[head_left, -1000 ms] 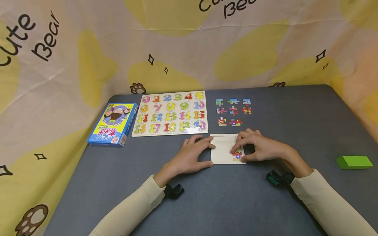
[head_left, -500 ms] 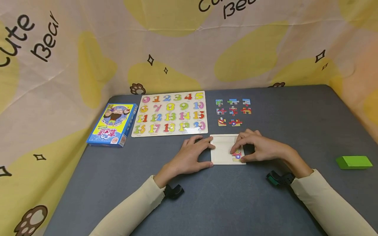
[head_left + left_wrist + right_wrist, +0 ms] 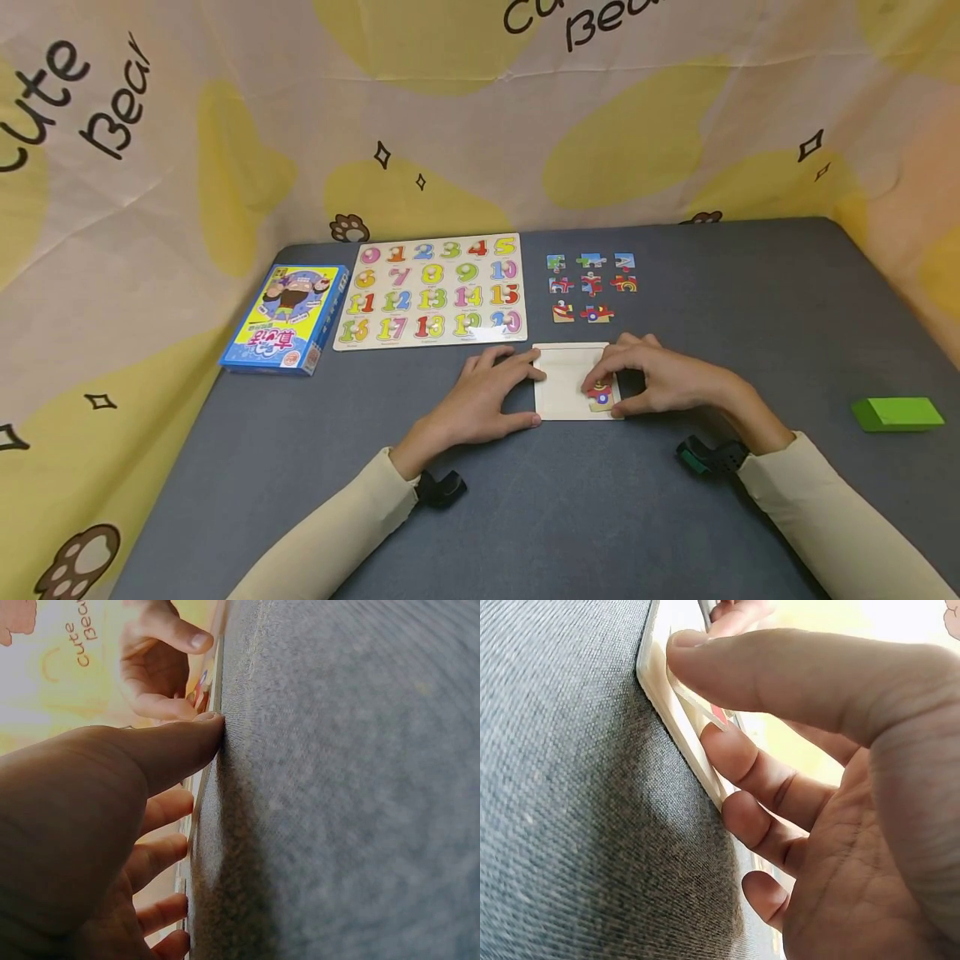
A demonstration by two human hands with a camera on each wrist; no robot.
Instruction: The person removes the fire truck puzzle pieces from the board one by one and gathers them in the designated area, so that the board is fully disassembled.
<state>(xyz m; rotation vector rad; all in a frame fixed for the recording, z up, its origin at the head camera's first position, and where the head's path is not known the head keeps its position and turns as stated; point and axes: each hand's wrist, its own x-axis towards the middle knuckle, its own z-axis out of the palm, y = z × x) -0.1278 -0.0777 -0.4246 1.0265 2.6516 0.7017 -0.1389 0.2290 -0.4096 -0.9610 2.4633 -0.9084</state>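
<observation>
A small puzzle piece [image 3: 601,397] with a red and yellow picture lies over the near right corner of a shallow white puzzle tray [image 3: 558,383]. My right hand [image 3: 656,377] pinches it between thumb and fingers. In the right wrist view, the piece's edge stands a little tilted inside the tray's rim [image 3: 676,735], and the right hand [image 3: 810,757] has its thumb on it. My left hand [image 3: 483,396] rests at the tray's left edge, fingers spread and touching the side. In the left wrist view, the left hand's thumb [image 3: 180,746] lies at the tray's near edge.
Several loose puzzle pieces [image 3: 591,285] lie in rows behind the tray. A number board [image 3: 431,292] and a blue and yellow box [image 3: 285,319] stand at the back left. A green block [image 3: 898,414] sits far right on the grey table [image 3: 525,517].
The piece has turned very slightly beneath my right fingers. Both hands and the tray hold nearly the same place; the head view has shifted a little.
</observation>
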